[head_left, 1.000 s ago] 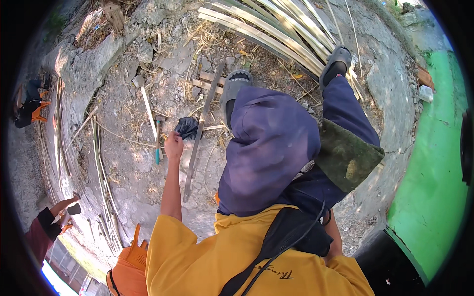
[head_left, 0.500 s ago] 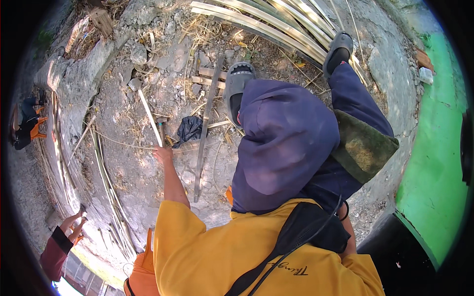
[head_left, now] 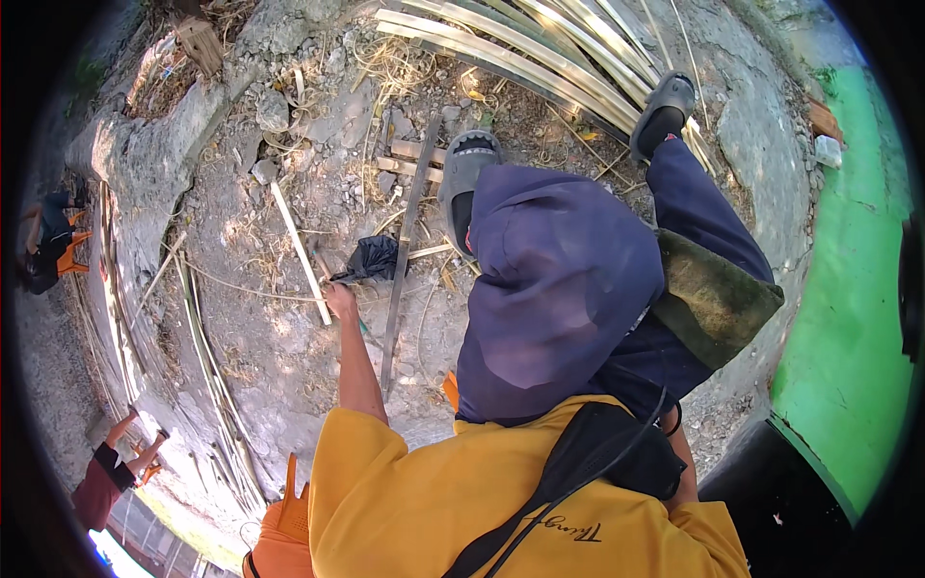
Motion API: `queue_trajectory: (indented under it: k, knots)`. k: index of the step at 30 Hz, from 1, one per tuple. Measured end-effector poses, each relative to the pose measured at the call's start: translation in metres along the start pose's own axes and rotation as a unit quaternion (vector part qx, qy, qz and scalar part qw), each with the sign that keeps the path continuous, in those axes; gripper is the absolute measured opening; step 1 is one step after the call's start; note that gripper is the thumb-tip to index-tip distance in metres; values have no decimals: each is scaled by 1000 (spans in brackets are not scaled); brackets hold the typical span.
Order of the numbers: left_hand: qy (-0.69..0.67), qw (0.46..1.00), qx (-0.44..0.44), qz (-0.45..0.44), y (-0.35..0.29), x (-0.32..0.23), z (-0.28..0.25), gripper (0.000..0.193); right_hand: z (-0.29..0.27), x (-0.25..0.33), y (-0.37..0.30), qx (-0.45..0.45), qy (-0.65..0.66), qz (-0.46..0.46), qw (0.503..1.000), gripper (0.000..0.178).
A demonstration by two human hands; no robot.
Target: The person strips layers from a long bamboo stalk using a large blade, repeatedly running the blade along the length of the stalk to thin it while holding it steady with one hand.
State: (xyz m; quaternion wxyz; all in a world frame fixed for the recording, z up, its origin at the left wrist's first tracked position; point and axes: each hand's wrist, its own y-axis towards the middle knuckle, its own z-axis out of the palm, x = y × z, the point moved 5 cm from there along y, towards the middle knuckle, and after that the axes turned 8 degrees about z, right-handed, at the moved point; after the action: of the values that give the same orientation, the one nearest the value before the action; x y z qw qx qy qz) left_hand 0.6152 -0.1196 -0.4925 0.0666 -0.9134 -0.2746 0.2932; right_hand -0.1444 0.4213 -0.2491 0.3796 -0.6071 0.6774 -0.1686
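My left hand (head_left: 340, 301) is low over the ground, closed round what looks like the hammer, partly hidden by the fingers. A short stretch of its handle (head_left: 323, 264) shows above the hand, and a teal bit shows below. Just left of the hand lies a pale bamboo strip (head_left: 294, 236) on the ground. A crumpled black plastic bag (head_left: 373, 258) is close on its right, with a long dark flat bar (head_left: 412, 217) beyond. My right hand (head_left: 668, 418) is mostly hidden beside my thigh, below a black wristband; its fingers do not show.
Long split bamboo strips (head_left: 540, 58) lie beyond my shoes. A worn dark green pad (head_left: 713, 294) covers part of my right leg. More poles (head_left: 212, 371) lie at left, near an orange chair (head_left: 287, 520). Two other people sit at far left. A green wall (head_left: 858, 279) rises at right.
My left hand has let go of the bamboo strip's near end, moved slightly right, and closed on the hammer, which lay beside the strip. The strip now rests on the ground.
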Motion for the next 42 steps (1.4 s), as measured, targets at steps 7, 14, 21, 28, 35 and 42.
queue_trajectory:
  k: [7,14,21,28,35,42]
  knots:
    - [-270,937,159,-154,-98,-141,73,60,-4,-53,-11,-43,34,68,996,37]
    - [-210,966,101,-115,-55,-125,72,19,49,-56,-15,-27,88,61,994,37]
    - [-173,978,113,-24,-68,-155,9,37,106,-53,-4,-8,140,60,988,36]
    - [-182,979,88,34,-55,-186,-82,34,144,-22,-2,11,176,45,983,36]
    - [-151,980,50,118,-33,-247,-141,31,166,9,-8,28,220,33,975,36]
    - [-103,977,97,160,-53,-349,-111,28,179,20,-18,52,244,65,966,36]
